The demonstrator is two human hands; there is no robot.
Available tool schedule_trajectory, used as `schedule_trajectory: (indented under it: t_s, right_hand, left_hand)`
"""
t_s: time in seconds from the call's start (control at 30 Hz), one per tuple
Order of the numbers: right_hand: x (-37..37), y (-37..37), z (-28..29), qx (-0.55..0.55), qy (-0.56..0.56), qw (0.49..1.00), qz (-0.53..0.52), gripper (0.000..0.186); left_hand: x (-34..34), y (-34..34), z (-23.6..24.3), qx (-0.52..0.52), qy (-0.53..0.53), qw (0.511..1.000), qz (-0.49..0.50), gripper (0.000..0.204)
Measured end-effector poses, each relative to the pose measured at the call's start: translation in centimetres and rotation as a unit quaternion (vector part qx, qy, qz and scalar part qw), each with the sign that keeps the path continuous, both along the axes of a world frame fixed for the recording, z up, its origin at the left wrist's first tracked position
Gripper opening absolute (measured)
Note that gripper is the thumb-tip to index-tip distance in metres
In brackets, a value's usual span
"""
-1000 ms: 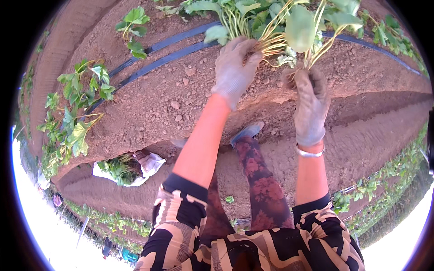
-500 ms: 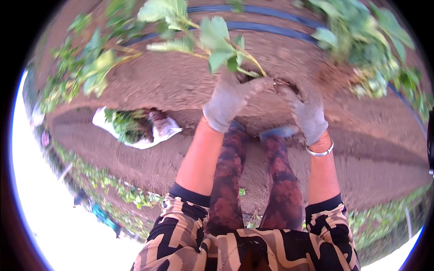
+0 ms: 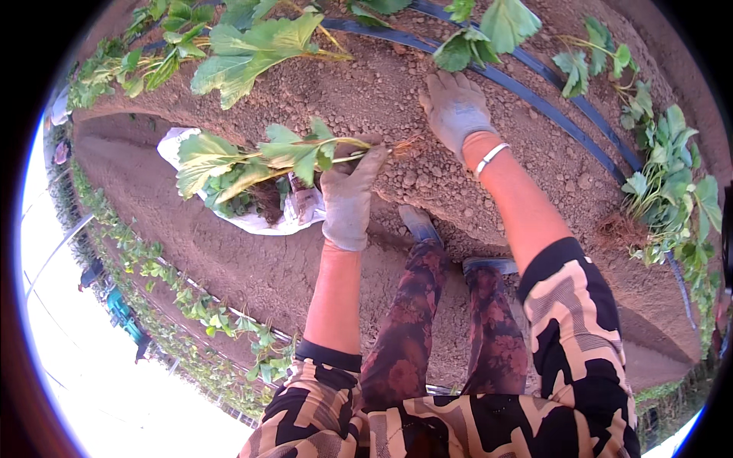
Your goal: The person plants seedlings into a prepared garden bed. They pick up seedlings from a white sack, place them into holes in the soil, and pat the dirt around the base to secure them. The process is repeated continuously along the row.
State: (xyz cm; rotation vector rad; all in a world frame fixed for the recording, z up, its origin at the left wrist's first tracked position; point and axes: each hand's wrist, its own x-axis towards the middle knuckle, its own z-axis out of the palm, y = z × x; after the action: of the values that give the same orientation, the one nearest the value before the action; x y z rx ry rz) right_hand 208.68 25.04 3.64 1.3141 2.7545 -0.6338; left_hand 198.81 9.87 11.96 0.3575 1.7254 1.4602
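Observation:
My gloved left hand (image 3: 350,195) is closed around the stem base of a strawberry seedling (image 3: 294,153). Its leaves hang to the left over a white sack, and thin reddish roots stick out to the right. Farther off, my gloved right hand (image 3: 456,108) lies on the brown soil (image 3: 427,164) beside a dark drip line (image 3: 508,80), with its fingers stretched forward and nothing visible in it. Just past those fingertips stands a small strawberry plant (image 3: 477,42).
A white sack (image 3: 263,225) holding more plants lies in the furrow at the left. Several strawberry plants (image 3: 256,49) grow along the bed. A bundle of bare-rooted seedlings (image 3: 676,187) rests at the right. My shoes (image 3: 420,223) stand at the bed's edge.
My hands have moved apart. The left one has brought the seedling left and nearer, its leaves now pointing left. My right hand has reached forward onto the soil, and the view has turned.

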Motion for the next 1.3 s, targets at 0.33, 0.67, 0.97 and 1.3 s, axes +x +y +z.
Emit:
schedule_trajectory:
  t_s: [0.33, 0.67, 0.97, 1.3]
  right_hand:
    - [-4.4, 3.7, 0.7, -0.184, -0.16, 0.969, 0.048, 0.038]
    - [-1.7, 3.9, -1.9, -0.126, -0.065, 0.99, 0.023, 0.043]
    - [7.2, -2.7, -1.3, 0.056, 0.08, 0.99, -0.1, 0.047]
    - [1.6, -1.0, -3.6, 0.039, 0.022, 0.989, -0.139, 0.043]
  left_hand:
    - [-2.9, 5.9, -3.8, 0.076, -0.054, 0.995, 0.032, 0.019]
    - [-2.5, 11.2, -9.5, 0.066, 0.057, 0.992, -0.087, 0.017]
    - [-2.8, 11.4, -13.1, -0.074, 0.439, 0.867, -0.223, 0.026]
    - [-2.5, 12.5, -11.5, -0.12, 0.525, 0.773, -0.334, 0.03]
